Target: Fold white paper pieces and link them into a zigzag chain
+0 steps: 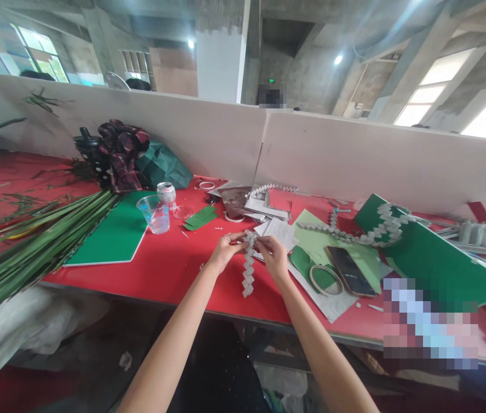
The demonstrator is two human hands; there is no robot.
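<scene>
A short grey-white zigzag chain of folded paper (248,272) hangs over the front part of the red table. My left hand (228,250) pinches its upper end from the left. From the right, the fingers of my right hand (272,252) close on the same end. The fingertips of both hands nearly meet there, and the lower part of the chain dangles free. Behind my right hand lie grey paper sheets (283,232). A longer zigzag chain (354,236) runs over light green paper (307,221) and up onto a green board.
A plastic cup (156,218) and a can (166,194) stand left of my hands. Long green leaves (53,229) cover the left side. A phone (349,269) and a tape roll (325,280) lie at right, beside the standing green board (440,258).
</scene>
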